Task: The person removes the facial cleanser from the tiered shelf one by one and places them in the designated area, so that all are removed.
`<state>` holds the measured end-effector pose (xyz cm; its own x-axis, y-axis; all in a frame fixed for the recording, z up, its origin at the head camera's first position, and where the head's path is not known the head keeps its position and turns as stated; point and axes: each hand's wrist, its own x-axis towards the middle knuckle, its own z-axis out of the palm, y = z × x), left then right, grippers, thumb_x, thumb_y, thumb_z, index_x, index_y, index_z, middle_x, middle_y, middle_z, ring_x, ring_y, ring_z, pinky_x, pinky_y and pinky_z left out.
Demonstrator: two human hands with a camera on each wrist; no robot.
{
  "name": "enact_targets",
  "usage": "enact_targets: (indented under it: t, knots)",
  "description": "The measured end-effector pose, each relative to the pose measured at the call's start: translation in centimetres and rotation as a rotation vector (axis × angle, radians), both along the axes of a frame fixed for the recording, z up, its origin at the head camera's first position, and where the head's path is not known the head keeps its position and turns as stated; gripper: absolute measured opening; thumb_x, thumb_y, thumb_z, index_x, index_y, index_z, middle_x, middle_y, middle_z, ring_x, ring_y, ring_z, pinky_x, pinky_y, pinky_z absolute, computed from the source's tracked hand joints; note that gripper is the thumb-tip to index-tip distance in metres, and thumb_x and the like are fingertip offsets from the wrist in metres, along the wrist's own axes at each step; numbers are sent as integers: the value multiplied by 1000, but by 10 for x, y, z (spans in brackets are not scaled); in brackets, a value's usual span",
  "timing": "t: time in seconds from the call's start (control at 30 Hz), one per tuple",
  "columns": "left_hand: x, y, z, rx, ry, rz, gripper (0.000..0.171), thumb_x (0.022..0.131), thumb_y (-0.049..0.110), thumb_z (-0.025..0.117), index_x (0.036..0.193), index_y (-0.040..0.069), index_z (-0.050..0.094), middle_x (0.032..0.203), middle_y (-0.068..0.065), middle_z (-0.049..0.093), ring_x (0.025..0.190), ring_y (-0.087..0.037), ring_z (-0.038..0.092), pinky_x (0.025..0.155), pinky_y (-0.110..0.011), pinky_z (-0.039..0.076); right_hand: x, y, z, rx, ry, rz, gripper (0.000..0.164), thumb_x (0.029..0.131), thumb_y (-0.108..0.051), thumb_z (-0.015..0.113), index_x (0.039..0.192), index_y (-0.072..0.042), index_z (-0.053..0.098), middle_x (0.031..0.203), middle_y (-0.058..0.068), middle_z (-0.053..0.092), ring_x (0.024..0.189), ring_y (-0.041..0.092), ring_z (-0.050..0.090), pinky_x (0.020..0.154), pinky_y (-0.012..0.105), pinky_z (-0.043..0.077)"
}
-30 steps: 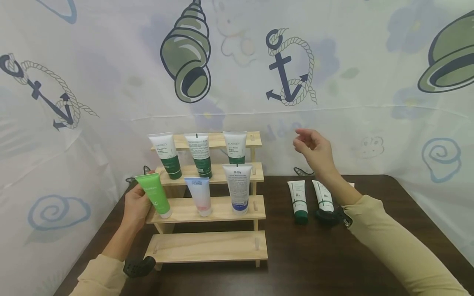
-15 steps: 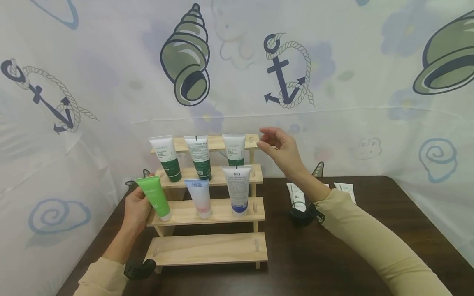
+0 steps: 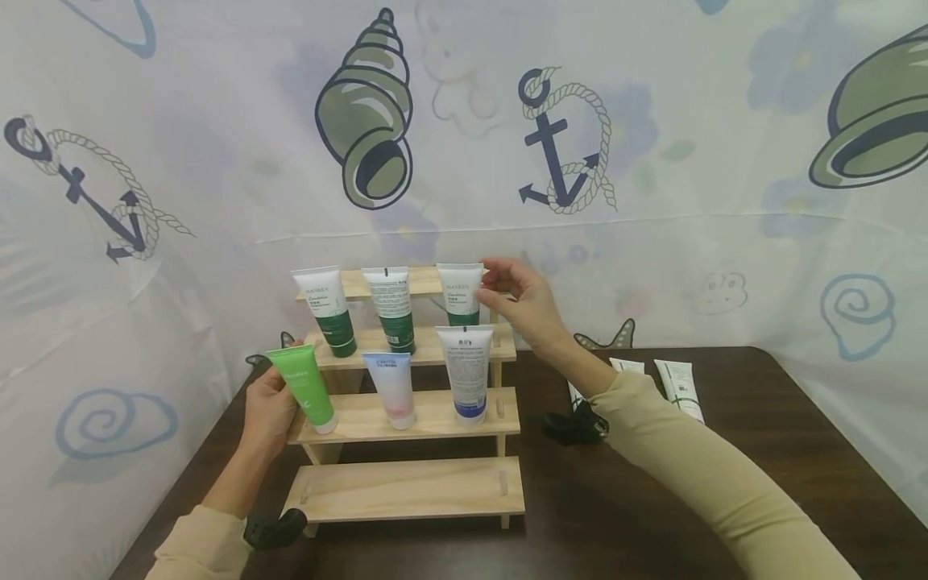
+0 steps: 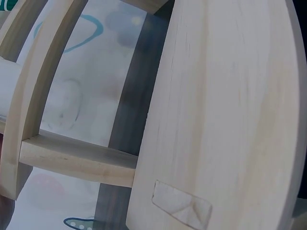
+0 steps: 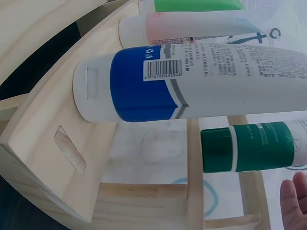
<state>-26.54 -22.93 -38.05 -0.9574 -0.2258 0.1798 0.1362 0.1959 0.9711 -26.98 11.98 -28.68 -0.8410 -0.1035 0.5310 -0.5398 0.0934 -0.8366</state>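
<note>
I'm holding my right hand (image 3: 528, 306) empty, thumb and fingers parted, at the right edge of the upright white-and-green tube (image 3: 459, 293), nearer than my left hand (image 3: 267, 409), whose hold I can't tell.

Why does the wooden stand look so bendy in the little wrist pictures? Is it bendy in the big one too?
Left wrist: the wooden stand has curved edges, probably lens distortion; right wrist: it bows too, with the blue-banded tube looming close; head: it looks nearly straight, but that tube's tiny print is too fuzzy to read.
</note>
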Motion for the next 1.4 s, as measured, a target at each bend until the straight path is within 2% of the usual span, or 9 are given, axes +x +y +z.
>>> enact_targets:
  t: [0.33,0.63,0.8,0.93,1.13,1.4]
  knots:
    - [0,1,0,1,-1,3,45,93,15,59,132,-6,48,149,-5,38,141,-18,28,116,-33,27,-3,-9,-5,-24,-10,49,39,86,3,63,123,5,53,108,21,61,92,13,58,79,22,50]
    - [0,0,0,-1,4,0,46,93,17,59,131,-5,49,149,-4,37,141,-19,27,116,-35,26,-2,-11,-7,-21,15,35,32,86,3,62,117,7,55,106,23,61,90,12,59,80,21,51]
    - [-1,0,-1,-3,-13,-3,48,93,21,59,132,-4,48,150,-3,36,141,-20,26,116,-36,26,-3,-9,-8,-27,34,2,29,86,3,63,114,7,57,109,23,62,93,14,60,87,30,50]
    - [0,0,-1,6,-10,-1,47,93,19,59,132,-4,48,150,-5,36,141,-21,27,116,-36,26,-2,-5,-9,-37,25,-55,29,87,-1,64,114,5,58,109,21,63,95,16,60,94,38,48]
    - [0,1,-1,10,1,10,44,93,14,58,131,-5,49,150,-6,36,141,-21,27,117,-37,25,3,11,-5,-82,28,-101,28,87,-1,64,114,4,58,109,15,63,95,12,61,88,30,53]
    - [0,1,-1,-12,-17,21,44,94,16,56,133,-3,47,151,-5,35,142,-22,26,117,-38,23,15,46,2,-127,26,-138,31,87,0,63,116,7,55,98,-9,61,91,8,60,81,23,55]
